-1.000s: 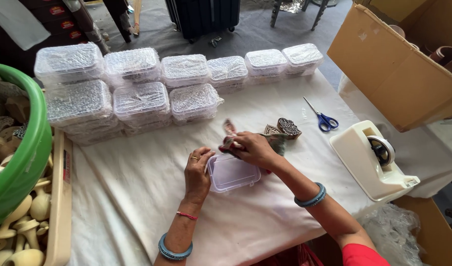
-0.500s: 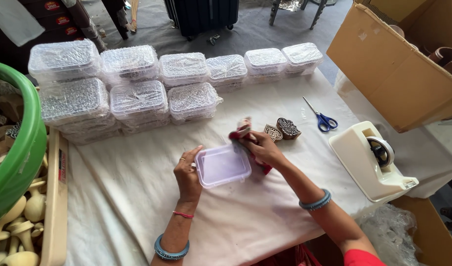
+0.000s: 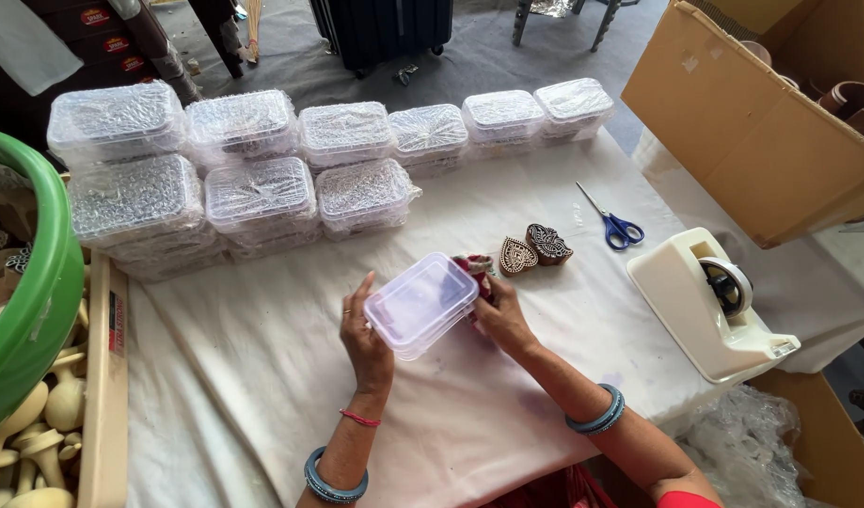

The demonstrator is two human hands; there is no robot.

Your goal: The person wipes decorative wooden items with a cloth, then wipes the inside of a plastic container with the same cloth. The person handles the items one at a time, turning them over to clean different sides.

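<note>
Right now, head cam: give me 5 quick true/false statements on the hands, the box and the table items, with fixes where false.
1. Both hands hold the clear lidded plastic box: left hand on its left side, right hand on its right. True.
2. The scissors have red handles. False: the scissors have blue handles.
3. Two carved wooden blocks lie on the white tablecloth just beyond the right hand. True.
4. The tape dispenser sits left of the box. False: the tape dispenser stands to the right, near the table edge.
5. The wrapped boxes at the back stand in one single row. False: they form two rows, partly stacked.
</note>
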